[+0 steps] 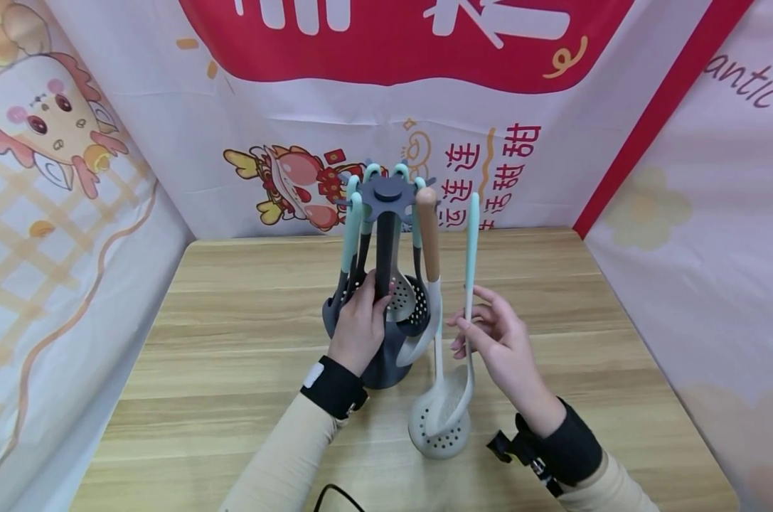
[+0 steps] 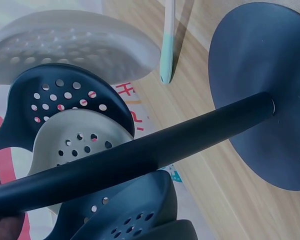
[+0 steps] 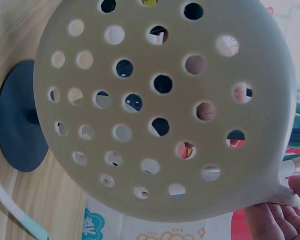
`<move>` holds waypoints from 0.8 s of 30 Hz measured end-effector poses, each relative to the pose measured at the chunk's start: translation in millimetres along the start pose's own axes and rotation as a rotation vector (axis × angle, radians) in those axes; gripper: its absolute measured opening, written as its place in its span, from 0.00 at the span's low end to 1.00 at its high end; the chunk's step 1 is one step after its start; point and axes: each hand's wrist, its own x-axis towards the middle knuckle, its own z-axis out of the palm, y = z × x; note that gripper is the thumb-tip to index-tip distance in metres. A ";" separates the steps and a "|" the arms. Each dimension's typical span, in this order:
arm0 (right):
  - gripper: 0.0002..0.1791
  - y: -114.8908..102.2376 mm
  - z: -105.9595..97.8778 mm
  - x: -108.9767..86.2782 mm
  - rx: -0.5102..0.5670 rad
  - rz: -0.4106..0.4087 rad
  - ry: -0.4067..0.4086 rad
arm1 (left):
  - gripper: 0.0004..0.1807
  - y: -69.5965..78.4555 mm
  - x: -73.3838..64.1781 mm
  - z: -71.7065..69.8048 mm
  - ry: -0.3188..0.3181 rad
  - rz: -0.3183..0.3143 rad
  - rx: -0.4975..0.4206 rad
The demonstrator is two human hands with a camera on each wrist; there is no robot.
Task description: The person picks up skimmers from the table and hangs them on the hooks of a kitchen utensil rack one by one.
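Note:
My left hand [image 1: 361, 323] grips the dark pole of a utensil stand [image 1: 388, 195], which has a hooked ring on top and a round base. Several utensils with mint handles hang from the ring, among them a grey slotted spoon [image 2: 85, 132] and a dark skimmer [image 2: 65, 90]. A light utensil with a brown handle [image 1: 428, 235] hangs at the right. Thumb and fingers of my right hand [image 1: 498, 338] pinch the stem of a light skimmer [image 3: 140, 52] with a mint handle, its perforated head hanging low. Beneath it a second pale skimmer [image 1: 442, 446] lies on the table.
The wood-grain table [image 1: 245, 341] reaches back to a printed cloth backdrop [image 1: 386, 50], with cloth walls at both sides. A black cable [image 1: 335, 488] loops at the front edge.

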 end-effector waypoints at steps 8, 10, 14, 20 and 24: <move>0.25 -3.8 1.8 -2.0 0.031 -0.079 -0.008 | 0.19 0.8 -0.4 1.6 0.055 0.028 0.020; 0.25 -5.3 2.3 -3.2 0.037 -0.106 -0.015 | 0.19 1.5 -0.7 1.8 0.069 0.036 0.020; 0.25 -8.2 3.2 -5.3 0.034 -0.138 -0.024 | 0.18 3.4 -1.1 2.7 0.090 0.036 0.015; 0.24 -8.5 4.8 -7.3 0.045 -0.183 -0.035 | 0.18 6.6 -1.2 3.7 0.111 0.018 0.016; 0.26 -8.5 5.9 -8.2 0.071 -0.236 -0.042 | 0.19 6.8 -1.8 4.5 0.133 0.009 0.011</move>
